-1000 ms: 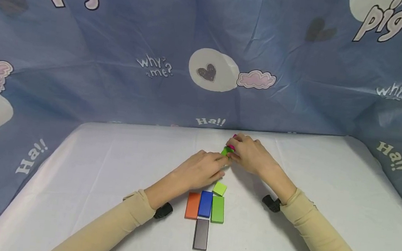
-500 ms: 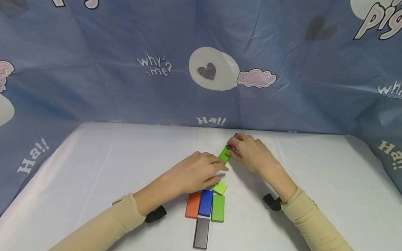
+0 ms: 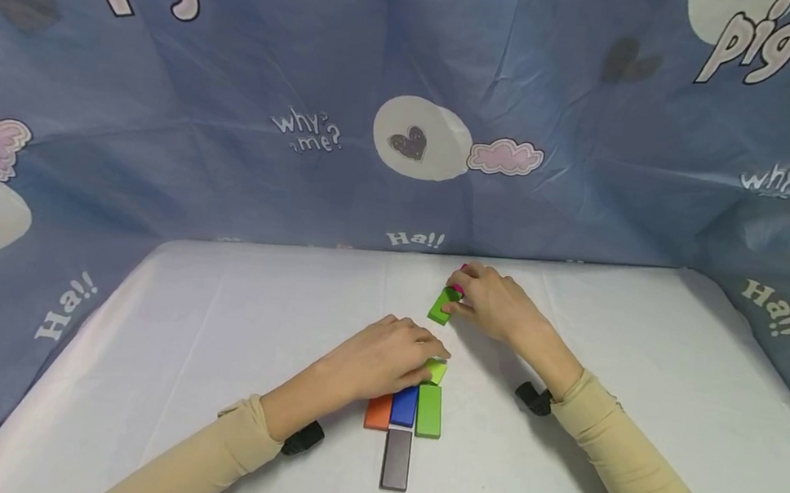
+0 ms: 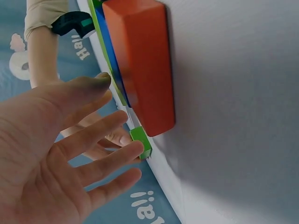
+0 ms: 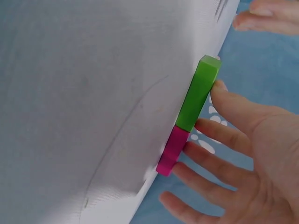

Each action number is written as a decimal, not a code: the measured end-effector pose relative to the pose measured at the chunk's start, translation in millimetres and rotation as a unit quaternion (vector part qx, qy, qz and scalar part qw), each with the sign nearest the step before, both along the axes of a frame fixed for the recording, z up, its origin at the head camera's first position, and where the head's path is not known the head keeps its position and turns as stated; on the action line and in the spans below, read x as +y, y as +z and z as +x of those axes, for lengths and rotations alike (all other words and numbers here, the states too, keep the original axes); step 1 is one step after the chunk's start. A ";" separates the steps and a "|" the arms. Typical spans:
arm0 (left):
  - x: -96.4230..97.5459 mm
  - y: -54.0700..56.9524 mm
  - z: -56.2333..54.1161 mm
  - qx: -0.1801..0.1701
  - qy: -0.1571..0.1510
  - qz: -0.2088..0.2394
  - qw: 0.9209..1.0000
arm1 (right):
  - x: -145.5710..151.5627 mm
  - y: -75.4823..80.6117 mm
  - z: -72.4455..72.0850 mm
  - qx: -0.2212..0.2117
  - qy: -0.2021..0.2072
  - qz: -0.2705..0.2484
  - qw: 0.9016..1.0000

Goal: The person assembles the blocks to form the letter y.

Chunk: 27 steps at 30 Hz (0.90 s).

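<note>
My left hand [image 3: 384, 360] is low over the small yellow-green block [image 3: 436, 371], its thumb and index finger on either side of it. Spread, fairly straight fingers show in the left wrist view, where the thumb and fingers hide that block. At the far side of the table, my right hand [image 3: 495, 300] touches a green block [image 5: 199, 93] and a magenta block [image 5: 173, 150] that lie end to end. The right thumb is at the green block; its extended fingertips reach along both. In the head view the right hand covers most of the magenta block.
Near the left hand, an orange block [image 3: 377, 415], a blue block [image 3: 403, 408] and a second green block [image 3: 429, 412] lie side by side. A dark grey block [image 3: 396, 460] lies below them on the white table [image 3: 520, 492]. A printed blue curtain [image 3: 262, 181] hangs behind.
My left hand has left the far green block and come back toward the yellow-green block, uncovering the green one. The right hand stays at the green and magenta blocks.
</note>
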<state>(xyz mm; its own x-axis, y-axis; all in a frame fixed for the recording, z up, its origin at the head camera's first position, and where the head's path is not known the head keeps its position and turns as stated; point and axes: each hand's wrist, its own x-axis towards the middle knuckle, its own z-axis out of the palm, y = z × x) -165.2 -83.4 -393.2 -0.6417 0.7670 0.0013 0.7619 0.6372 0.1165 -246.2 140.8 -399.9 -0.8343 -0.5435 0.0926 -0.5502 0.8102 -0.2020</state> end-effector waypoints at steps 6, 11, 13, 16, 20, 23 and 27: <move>-0.5 -3.1 2.5 0.009 -0.010 -0.007 1.000 | 2.0 1.3 -0.2 -0.020 -0.015 0.006 1.000; -0.4 -2.5 5.0 0.009 -0.009 -0.015 1.000 | 2.2 1.3 -0.6 -0.021 -0.014 0.009 1.000; -0.4 -1.9 6.0 0.008 -0.009 -0.018 1.000 | 2.3 1.2 -0.7 -0.020 -0.014 0.009 1.000; -0.6 -1.7 6.3 0.017 -0.013 -0.020 1.000 | 2.7 1.5 -0.3 -0.018 -0.013 0.008 1.000; -2.5 -2.5 5.2 0.031 -0.021 -0.014 0.999 | 2.7 1.3 -0.6 -0.018 -0.009 0.007 1.000; -3.8 -2.3 4.7 0.033 -0.020 -0.006 0.999 | 2.5 1.3 -0.7 -0.019 -0.008 0.008 1.000; -4.0 -3.0 4.7 0.039 -0.012 0.002 0.999 | 2.6 1.6 -0.3 -0.019 -0.010 0.010 1.000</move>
